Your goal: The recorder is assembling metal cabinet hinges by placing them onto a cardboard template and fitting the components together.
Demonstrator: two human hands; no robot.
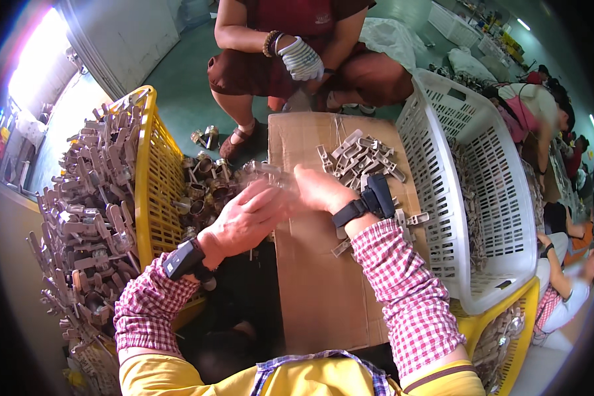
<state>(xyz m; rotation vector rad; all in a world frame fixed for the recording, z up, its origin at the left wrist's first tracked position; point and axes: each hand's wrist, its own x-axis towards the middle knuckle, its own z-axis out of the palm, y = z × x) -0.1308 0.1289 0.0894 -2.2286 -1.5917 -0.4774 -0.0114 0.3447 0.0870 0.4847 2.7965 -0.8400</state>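
My left hand is closed around a blurred silvery metal fitting above the left edge of a cardboard sheet. Close beside it is my right hand, its thumb side toward the fitting; its fingers are hidden and smeared by motion, so its grip is unclear. On the far right part of the cardboard lies a pile of grey metal lever-shaped pieces. More of these lie partly behind my right wrist. Round metal fittings with stems are heaped left of the cardboard.
A yellow crate heaped with long-handled metal parts stands at left. At right, a white crate with metal parts rests above another yellow crate. A person wearing a striped glove squats opposite. Other people work far right.
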